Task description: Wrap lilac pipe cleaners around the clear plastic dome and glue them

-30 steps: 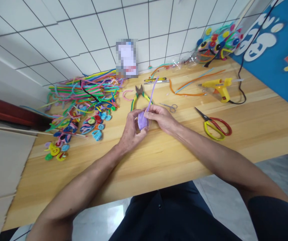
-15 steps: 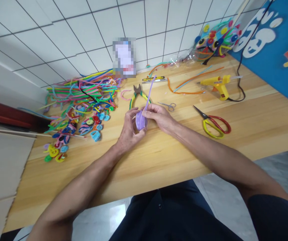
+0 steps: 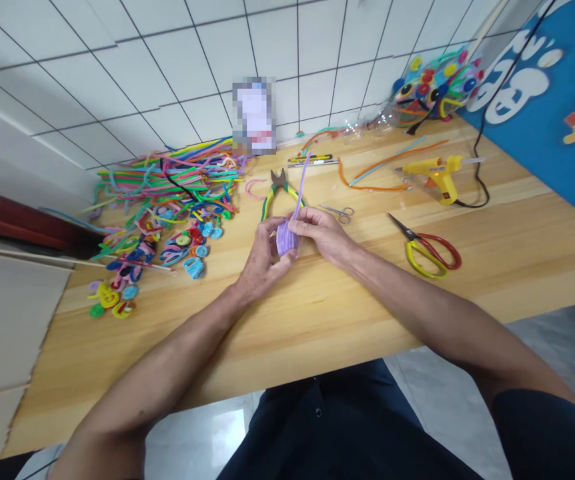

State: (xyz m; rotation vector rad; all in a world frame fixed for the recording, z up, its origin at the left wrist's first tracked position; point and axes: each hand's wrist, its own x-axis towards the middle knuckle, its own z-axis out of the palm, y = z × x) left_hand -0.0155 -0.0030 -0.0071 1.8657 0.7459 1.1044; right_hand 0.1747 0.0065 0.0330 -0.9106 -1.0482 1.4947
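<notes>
A purple pipe-cleaner coil (image 3: 286, 238) sits between both hands above the wooden table (image 3: 317, 313). My left hand (image 3: 262, 257) grips the coil from the left, thumb on its top. My right hand (image 3: 320, 230) pinches the coil's upper right edge, where the loose purple tail (image 3: 302, 183) runs up and away. Just behind the hands lie pliers (image 3: 278, 188) with yellow-green handles.
A heap of coloured pipe cleaners (image 3: 177, 177) and small coiled pieces (image 3: 157, 257) fills the left. Small scissors (image 3: 340, 213), red-yellow scissors (image 3: 430, 250), a yellow glue gun (image 3: 437, 175) with its cord, orange pipe cleaners (image 3: 382, 167) and a colourful craft figure (image 3: 430, 83) lie to the right.
Hands and coil stay at almost the same place; the fingers have shifted slightly on the coil. The camera view has swayed a little.
</notes>
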